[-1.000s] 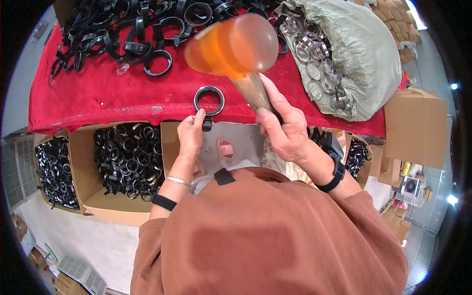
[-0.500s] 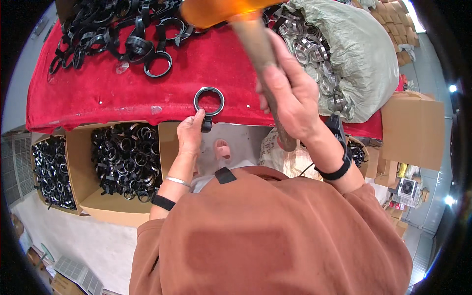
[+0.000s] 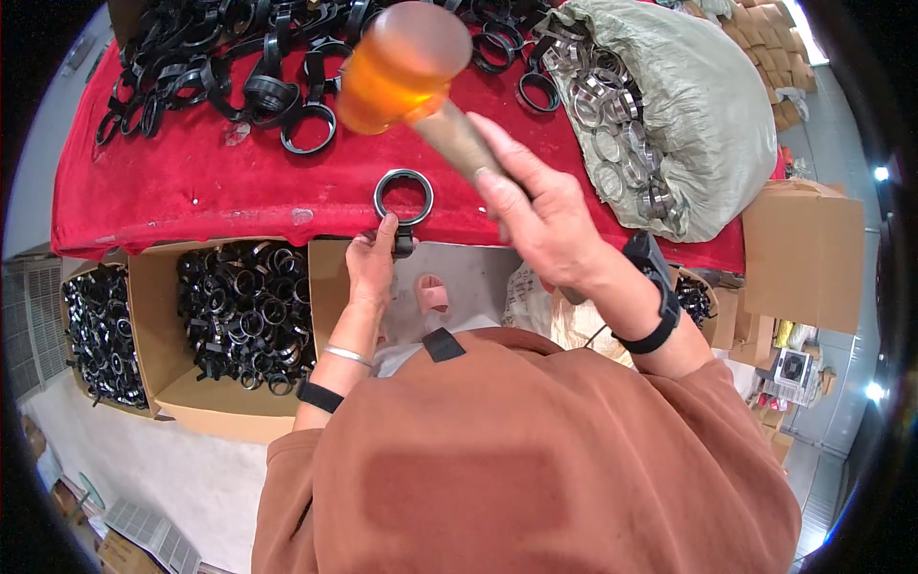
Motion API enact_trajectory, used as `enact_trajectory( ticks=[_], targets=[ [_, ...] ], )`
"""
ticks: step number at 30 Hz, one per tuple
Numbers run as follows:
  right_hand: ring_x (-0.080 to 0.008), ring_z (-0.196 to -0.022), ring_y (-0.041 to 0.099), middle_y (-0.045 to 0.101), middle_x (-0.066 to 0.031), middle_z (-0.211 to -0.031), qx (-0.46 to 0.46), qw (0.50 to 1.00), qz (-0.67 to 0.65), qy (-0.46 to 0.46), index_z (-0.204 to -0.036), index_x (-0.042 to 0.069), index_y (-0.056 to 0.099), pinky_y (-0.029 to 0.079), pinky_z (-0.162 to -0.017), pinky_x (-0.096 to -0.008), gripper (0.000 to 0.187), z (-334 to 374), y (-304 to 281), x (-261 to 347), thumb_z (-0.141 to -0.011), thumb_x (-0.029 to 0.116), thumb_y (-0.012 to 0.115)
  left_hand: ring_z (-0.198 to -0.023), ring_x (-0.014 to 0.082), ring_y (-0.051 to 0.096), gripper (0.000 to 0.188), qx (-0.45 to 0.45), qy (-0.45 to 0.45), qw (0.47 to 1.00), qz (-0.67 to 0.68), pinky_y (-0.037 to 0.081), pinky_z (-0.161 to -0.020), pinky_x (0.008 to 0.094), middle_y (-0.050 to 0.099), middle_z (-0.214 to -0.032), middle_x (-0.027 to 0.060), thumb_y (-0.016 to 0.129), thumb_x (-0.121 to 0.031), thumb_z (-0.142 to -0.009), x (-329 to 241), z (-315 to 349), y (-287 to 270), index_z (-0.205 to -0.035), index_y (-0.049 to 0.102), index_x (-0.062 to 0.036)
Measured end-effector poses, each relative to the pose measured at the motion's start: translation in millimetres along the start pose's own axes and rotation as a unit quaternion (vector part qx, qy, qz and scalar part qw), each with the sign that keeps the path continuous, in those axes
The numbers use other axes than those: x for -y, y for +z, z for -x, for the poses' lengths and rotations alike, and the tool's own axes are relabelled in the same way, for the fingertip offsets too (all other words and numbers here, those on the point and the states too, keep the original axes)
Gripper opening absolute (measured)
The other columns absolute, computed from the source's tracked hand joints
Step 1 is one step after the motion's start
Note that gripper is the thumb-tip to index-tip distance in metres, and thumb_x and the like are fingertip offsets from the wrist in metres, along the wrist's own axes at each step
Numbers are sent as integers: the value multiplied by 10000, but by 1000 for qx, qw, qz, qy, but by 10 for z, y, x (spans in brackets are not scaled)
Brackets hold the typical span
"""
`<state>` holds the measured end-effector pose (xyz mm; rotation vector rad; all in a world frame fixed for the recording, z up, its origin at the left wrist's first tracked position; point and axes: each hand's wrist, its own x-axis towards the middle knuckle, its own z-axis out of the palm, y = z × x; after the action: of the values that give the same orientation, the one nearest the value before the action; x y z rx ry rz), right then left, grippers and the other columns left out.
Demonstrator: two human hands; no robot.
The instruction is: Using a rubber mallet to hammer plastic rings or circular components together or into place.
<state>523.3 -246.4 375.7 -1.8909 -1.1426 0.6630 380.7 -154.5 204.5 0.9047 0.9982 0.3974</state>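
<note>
My left hand pinches the short black stem of a black ring-shaped part with a bright metal-looking inner band. The ring lies at the near edge of the red-covered table. In my right hand is a mallet with a translucent orange head and a wooden handle. Its head is raised, above and slightly left of the ring, apart from it. My right fingers wrap round the handle.
Black ring parts are heaped along the table's far left. A pale sack at the right holds shiny metal rings. Cardboard boxes of black ring parts stand below the table at the left; an open carton is at the right.
The mallet has come down and to the left with my right hand, its head now fully in view. My left hand and the ring have barely shifted.
</note>
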Motion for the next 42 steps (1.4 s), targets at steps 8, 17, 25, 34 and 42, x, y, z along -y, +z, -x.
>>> enact_trajectory(
  ticks=[8, 17, 25, 34, 42],
  targets=[
    [-254, -904, 620, 608, -168, -1062, 165, 981, 103, 14, -1340, 50, 388, 486, -773, -350, 457, -164, 384, -420, -924, 218, 473, -673, 101, 559, 376, -96, 22, 995, -28, 462, -632, 240, 610, -795, 66, 683, -310, -818, 184, -180, 43, -904, 515, 15],
    [-99, -612, 523, 547, -42, -737, -43, 976, -155, 147, -1300, 26, 426, 449, -547, -249, 411, 356, 324, -786, -952, 244, 425, -623, 115, 562, 437, -25, 20, 998, -52, 452, -624, 247, 654, -747, 138, 610, -421, -849, 226, -159, 34, -812, 480, -6],
    [-55, -537, 463, 502, -12, -696, -85, 941, -284, 166, -1342, 53, 382, 425, -484, -220, 441, 420, 257, -621, -946, 237, 448, -600, 104, 549, 488, -7, 13, 998, -68, 412, -596, 245, 647, -692, 98, 538, -488, -866, 142, -140, 11, -775, 575, -10],
    [-111, -576, 532, 558, -46, -685, -60, 989, -70, 113, -1319, -11, 374, 470, -586, -260, 423, 775, 592, -953, -910, 75, 444, -645, 146, 602, 508, 11, 17, 999, -44, 472, -649, 253, 645, -699, 145, 571, -473, -860, 243, -196, -26, -798, 535, 30],
    [-99, -713, 612, 644, -77, -824, -86, 983, -83, 138, -1316, -19, 381, 495, -658, -245, 418, 1017, 808, -1023, -910, 77, 421, -602, 136, 544, 526, -26, 78, 993, -87, 454, -623, 286, 631, -680, 120, 579, -473, -853, 475, -367, -134, -788, 554, 49]
  ],
)
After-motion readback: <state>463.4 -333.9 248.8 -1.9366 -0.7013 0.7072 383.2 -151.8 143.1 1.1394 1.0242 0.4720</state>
